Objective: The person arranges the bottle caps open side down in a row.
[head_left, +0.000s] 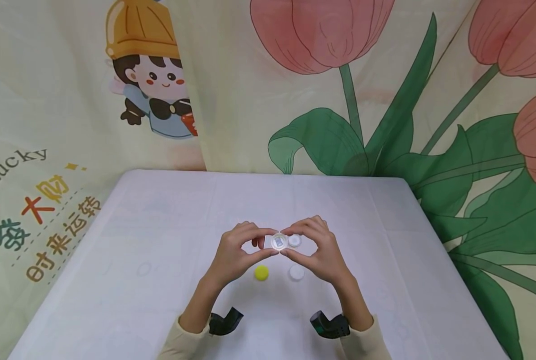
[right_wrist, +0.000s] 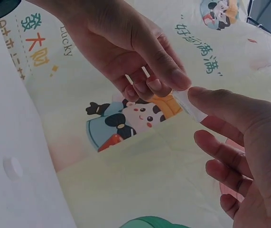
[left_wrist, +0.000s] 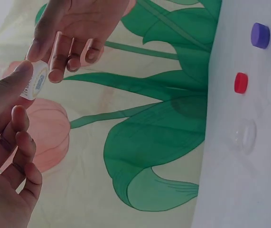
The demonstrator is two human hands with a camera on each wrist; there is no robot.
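Observation:
A small round white cap (head_left: 279, 242) with a printed label is held up over the table. My left hand (head_left: 237, 251) pinches its left side between thumb and a fingertip. On the opposite side my right hand (head_left: 320, 249) pinches it the same way. In the left wrist view the label of the cap (left_wrist: 39, 80) shows a square code and lettering. The right wrist view shows the cap (right_wrist: 189, 105) nearly edge-on, partly covered by the fingertips of both hands. The other fingers of each hand are bent loosely and hold nothing.
On the white table (head_left: 159, 300) lie a yellow cap (head_left: 261, 273), a white cap (head_left: 297, 272) and another white one (head_left: 295, 241) seen just right of the held cap. The left wrist view adds a purple cap (left_wrist: 260, 35), a red cap (left_wrist: 240, 83) and a clear ring-like piece (left_wrist: 246, 136).

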